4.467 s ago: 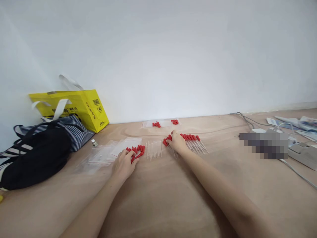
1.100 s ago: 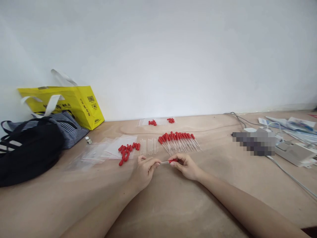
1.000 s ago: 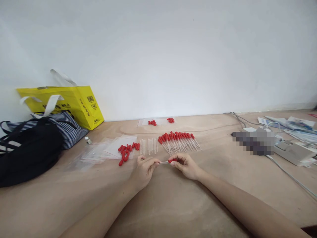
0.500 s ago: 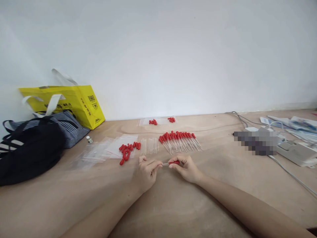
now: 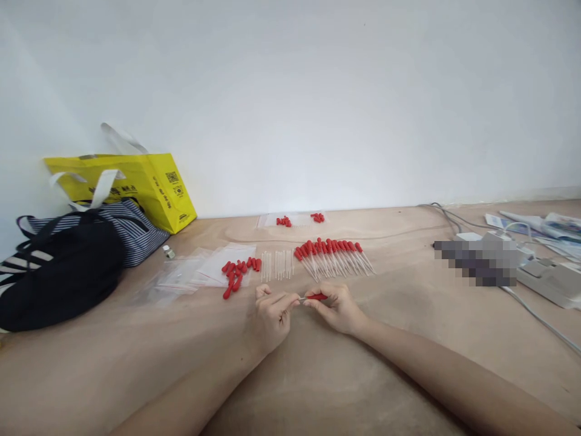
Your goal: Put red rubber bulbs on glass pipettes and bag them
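Note:
My left hand (image 5: 273, 312) pinches the end of a thin clear tube (image 5: 302, 299). Closed around a red rubber bulb (image 5: 318, 297), my right hand (image 5: 338, 307) holds it in line with the tube, whose other end meets the bulb at my fingertips. Just beyond my hands lies a row of tubes with red bulbs on them (image 5: 333, 254). To its left are loose clear tubes (image 5: 284, 264) side by side, then a pile of loose red bulbs (image 5: 233, 280).
Clear plastic bags (image 5: 181, 275), a small bottle (image 5: 168, 252), a black bag (image 5: 68, 272), a striped bag (image 5: 136, 233) and a yellow bag (image 5: 158, 188) are left. Another bag with red bulbs (image 5: 297, 220) lies near the wall. Cables, a white device (image 5: 551, 278) and papers (image 5: 563, 227) are right.
My hands have come slightly closer together, and less of the tube shows between them. The whole view has shifted a little.

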Demonstrator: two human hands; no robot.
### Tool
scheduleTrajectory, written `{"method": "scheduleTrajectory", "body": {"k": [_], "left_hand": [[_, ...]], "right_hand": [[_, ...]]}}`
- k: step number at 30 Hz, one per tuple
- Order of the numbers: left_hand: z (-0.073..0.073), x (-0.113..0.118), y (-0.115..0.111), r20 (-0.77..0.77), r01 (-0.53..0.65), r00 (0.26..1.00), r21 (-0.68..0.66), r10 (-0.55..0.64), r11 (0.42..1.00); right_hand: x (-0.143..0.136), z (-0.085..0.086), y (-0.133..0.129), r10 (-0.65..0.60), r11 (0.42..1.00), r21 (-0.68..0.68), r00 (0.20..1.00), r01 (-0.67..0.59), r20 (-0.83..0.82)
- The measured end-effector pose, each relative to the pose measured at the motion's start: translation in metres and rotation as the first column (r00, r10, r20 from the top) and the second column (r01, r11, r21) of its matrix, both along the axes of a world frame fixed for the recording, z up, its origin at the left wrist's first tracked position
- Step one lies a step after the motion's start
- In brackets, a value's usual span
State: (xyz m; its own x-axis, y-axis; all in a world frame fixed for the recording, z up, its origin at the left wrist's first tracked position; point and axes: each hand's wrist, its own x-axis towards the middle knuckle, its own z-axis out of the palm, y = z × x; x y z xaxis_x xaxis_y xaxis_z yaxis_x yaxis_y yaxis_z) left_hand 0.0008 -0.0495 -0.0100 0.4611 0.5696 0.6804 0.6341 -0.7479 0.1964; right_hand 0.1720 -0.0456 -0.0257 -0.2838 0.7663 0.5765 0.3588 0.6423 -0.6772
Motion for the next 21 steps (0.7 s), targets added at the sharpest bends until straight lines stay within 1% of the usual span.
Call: {"method": "scheduleTrajectory", "body": {"k": [3,5,8,12,14,18,21], "left_hand": [[0.000,0.000,0.003,-0.001,0.017,1.000,-0.012,-0.017,1.000],[0.000,-0.001,0.007,0.003,0.020,1.000,-0.030,-0.020,0.999],[0.000,-0.004,0.012,-0.019,-0.009,1.000,-0.067,0.008,0.998],[-0.002,-0.009,0.013,-0.084,0.014,0.996,-0.099,-0.023,0.995],[-0.003,-0.010,0.012,-0.080,0.018,0.996,-0.090,-0.026,0.996],[-0.004,-0.009,0.008,-0.042,0.017,0.999,-0.060,-0.019,0.998],[-0.002,-0.007,0.009,-0.033,0.001,0.999,-0.086,-0.004,0.996]], "right_hand": [[0.001,0.000,0.003,0.006,0.998,-0.067,0.999,-0.008,-0.037],[0.003,-0.001,0.005,0.012,0.990,-0.136,0.994,-0.027,-0.112],[0.008,-0.003,0.007,0.003,0.975,-0.215,0.978,-0.049,-0.207],[0.011,-0.009,0.005,-0.045,0.971,-0.238,0.976,-0.007,-0.214],[0.010,-0.010,0.003,-0.056,0.970,-0.244,0.976,0.003,-0.209],[0.007,-0.008,0.002,-0.039,0.971,-0.237,0.978,-0.011,-0.206],[0.006,-0.005,0.005,-0.026,0.962,-0.269,0.957,-0.055,-0.289]]}}
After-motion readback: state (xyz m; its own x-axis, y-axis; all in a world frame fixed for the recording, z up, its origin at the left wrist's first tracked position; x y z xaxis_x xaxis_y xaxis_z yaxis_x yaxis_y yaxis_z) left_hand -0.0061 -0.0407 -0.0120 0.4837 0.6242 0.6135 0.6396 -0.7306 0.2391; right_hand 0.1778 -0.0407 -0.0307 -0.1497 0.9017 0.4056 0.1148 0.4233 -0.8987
